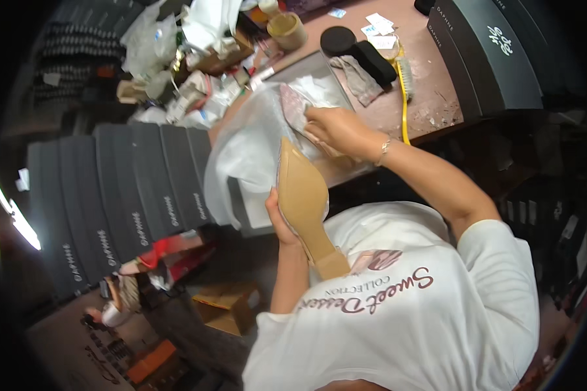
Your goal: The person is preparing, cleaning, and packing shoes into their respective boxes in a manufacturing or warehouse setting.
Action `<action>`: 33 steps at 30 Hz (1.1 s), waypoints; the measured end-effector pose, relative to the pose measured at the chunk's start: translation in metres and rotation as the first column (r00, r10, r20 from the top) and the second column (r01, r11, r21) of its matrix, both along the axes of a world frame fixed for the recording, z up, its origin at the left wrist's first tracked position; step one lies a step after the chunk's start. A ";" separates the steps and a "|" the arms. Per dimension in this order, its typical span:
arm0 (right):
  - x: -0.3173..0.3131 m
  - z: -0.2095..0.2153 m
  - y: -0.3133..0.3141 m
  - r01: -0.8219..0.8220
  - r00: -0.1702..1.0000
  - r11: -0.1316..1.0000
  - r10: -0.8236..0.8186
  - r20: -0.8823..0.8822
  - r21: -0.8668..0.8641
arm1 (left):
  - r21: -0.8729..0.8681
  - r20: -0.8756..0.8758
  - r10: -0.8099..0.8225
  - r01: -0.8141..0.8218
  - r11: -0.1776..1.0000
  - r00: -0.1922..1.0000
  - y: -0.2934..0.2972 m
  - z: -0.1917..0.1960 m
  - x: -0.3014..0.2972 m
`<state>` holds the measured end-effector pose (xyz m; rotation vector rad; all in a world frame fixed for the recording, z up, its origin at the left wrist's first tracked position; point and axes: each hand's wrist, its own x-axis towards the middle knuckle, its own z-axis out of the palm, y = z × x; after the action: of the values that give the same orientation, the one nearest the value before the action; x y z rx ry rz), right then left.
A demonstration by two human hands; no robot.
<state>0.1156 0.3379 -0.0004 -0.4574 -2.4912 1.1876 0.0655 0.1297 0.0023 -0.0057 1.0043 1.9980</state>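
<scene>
My left hand (282,218) is closed around a pointed shoe (302,189), held sole up. Its tan sole faces me, with the toe away and the low block heel near my shirt. My right hand (342,133) is closed, fingers pinched, over the open shoe box (319,64). Against those fingers is a pinkish, pointed piece (293,104); whether it is a cloth or another shoe I cannot tell. White tissue paper (244,143) spills over the box's left side. The shoe's upper is mostly hidden beneath the sole.
Dark shoe boxes stand in a row at left (134,189) and at far right (486,55). On the table (430,81) lie a yellow-handled brush (405,81), a crumpled cloth (359,79), black pads (374,62) and a tape roll (287,30). Another person (120,306) is at lower left.
</scene>
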 end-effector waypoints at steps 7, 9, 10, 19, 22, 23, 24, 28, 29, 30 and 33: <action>0.002 -0.020 0.000 0.026 0.988 0.999 -0.031 0.153 0.037 | -0.416 -0.908 -0.335 -0.461 0.784 0.250 0.029 0.041 -0.105; 0.000 -0.049 -0.019 0.064 0.980 0.971 -0.105 0.169 0.232 | -0.416 -0.895 -0.438 -0.509 0.754 0.082 0.037 0.033 -0.107; -0.001 -0.058 -0.027 0.056 0.959 0.966 -0.123 0.256 0.253 | -0.416 -0.909 -0.360 -0.389 0.822 0.211 0.036 0.028 -0.093; 0.010 -0.003 0.013 0.020 0.993 0.792 0.057 0.107 -0.611 | -0.211 -0.498 -0.108 0.000 0.978 0.861 0.028 0.011 -0.061; 0.029 0.030 -0.016 -0.097 0.992 0.367 0.107 -0.062 -0.925 | 0.156 -0.204 -0.126 0.159 0.975 0.971 0.041 -0.002 -0.054; 0.035 0.030 -0.027 -0.131 0.986 0.270 0.137 -0.096 -0.954 | 0.335 -0.119 -0.255 0.281 0.899 0.960 0.044 -0.010 -0.049; 0.040 0.029 -0.039 -0.143 0.987 0.369 0.123 -0.104 -0.918 | 0.274 -0.047 -0.228 0.232 0.933 0.973 0.052 -0.007 -0.032; 0.080 0.024 -0.032 -0.127 0.945 0.606 0.316 0.091 -0.785 | 0.160 -0.071 -0.371 0.377 0.912 0.926 0.040 0.017 -0.002; 0.089 0.021 -0.029 -0.148 0.956 0.751 0.276 0.101 -0.644 | 0.080 -0.122 -0.390 0.401 0.913 0.913 0.034 0.010 0.003; 0.096 0.018 -0.027 -0.160 0.966 0.865 0.236 0.105 -0.475 | -0.002 -0.170 -0.413 0.419 0.908 0.895 0.028 0.006 0.007; 0.108 0.041 -0.019 0.085 0.996 0.875 -0.063 0.063 -0.476 | -0.104 -0.134 -0.439 0.428 0.898 0.889 0.021 0.013 0.010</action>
<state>0.2237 0.3186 0.0401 -0.7040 -2.1715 1.7834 0.0753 0.1503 0.0154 0.3146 1.0670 1.5673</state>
